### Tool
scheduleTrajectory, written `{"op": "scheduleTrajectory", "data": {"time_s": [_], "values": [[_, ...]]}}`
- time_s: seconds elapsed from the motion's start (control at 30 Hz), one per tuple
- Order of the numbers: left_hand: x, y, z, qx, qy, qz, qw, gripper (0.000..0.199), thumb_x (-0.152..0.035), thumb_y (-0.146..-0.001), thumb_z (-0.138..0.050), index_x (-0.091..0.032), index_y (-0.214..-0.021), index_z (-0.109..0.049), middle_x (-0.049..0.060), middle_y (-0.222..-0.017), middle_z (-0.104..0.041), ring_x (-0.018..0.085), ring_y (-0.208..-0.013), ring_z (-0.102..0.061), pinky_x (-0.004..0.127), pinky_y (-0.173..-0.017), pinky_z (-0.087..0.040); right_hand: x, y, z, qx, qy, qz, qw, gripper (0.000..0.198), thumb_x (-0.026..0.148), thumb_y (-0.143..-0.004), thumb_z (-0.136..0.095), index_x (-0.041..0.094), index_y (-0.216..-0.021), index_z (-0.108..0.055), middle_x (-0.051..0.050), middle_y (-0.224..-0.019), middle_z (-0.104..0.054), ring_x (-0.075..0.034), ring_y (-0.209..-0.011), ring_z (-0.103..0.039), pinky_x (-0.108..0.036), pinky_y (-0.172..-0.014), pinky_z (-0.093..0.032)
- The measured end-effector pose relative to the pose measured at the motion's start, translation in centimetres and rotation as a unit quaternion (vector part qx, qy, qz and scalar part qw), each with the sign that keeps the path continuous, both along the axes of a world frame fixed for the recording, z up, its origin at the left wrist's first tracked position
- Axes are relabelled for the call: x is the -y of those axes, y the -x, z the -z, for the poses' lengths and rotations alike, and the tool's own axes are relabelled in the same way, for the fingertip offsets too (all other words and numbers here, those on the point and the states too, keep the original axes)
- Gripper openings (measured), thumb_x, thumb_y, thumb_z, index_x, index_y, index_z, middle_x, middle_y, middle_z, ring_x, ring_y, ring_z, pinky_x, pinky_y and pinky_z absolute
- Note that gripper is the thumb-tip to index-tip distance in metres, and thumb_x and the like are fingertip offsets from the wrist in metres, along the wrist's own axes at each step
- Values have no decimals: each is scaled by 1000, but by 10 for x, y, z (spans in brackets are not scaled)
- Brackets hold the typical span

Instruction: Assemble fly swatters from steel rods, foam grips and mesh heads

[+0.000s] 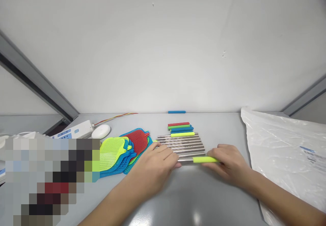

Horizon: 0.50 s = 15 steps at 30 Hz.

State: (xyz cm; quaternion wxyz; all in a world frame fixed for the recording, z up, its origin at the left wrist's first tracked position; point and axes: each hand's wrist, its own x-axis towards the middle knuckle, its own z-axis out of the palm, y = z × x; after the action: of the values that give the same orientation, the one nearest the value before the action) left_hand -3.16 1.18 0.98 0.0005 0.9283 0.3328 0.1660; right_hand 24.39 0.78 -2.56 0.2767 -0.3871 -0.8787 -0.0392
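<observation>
My left hand (156, 161) is closed around a steel rod (185, 160), held level just in front of a row of similar metal rods (188, 145). On the rod's right end is a yellow-green handle sleeve (205, 159), and my right hand (226, 161) grips that sleeve's outer end. Behind the row lie loose sleeves: a yellow-green one (182, 134), blue ones (181, 129), and a red one (178, 124). Left of my left hand, perforated fly swatter heads lie piled up, among them a yellow-green head (112, 153) and a red head (139, 141).
One blue sleeve (176, 112) lies by the back wall (163, 49). To the left are a white power strip (78, 129), a round white disc (101, 131) and thin wires (115, 117). A white plastic bag (282, 151) covers the right side. Pixelation hides the lower left.
</observation>
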Motion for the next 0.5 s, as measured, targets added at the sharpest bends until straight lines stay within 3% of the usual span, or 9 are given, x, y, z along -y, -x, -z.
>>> {"op": "scheduleTrajectory", "data": {"time_s": [0.37, 0.43, 0.5], "values": [[4, -5, -1, 31, 17, 3, 999, 20, -15, -93, -41, -18, -74, -47, -1, -68, -55, 15, -67, -47, 31, -67, -33, 8, 12, -4, 32, -40, 24, 998, 37, 42, -91, -53, 21, -62, -46, 4, -46, -47, -11, -43, -38, -26, -48, -25], [4, -5, -2, 22, 16, 4, 1000, 21, -16, -94, -40, -18, -74, -47, -1, -69, -55, 15, -68, -47, 31, -68, -33, 7, 10, -8, 16, -17, 17, 1000, 33, 41, -91, -54, 21, -66, -49, 3, -49, -49, -11, -45, -41, -26, -49, -27], [3, -5, -4, 19, 1, 2, 1000, 22, -17, -95, -40, -18, -74, -47, -1, -69, -55, 15, -68, -47, 31, -69, -32, 6, 7, -14, -25, 47, 10, 999, 23, 41, -91, -54, 22, -77, -54, 2, -57, -56, -12, -50, -47, -25, -50, -31]]}}
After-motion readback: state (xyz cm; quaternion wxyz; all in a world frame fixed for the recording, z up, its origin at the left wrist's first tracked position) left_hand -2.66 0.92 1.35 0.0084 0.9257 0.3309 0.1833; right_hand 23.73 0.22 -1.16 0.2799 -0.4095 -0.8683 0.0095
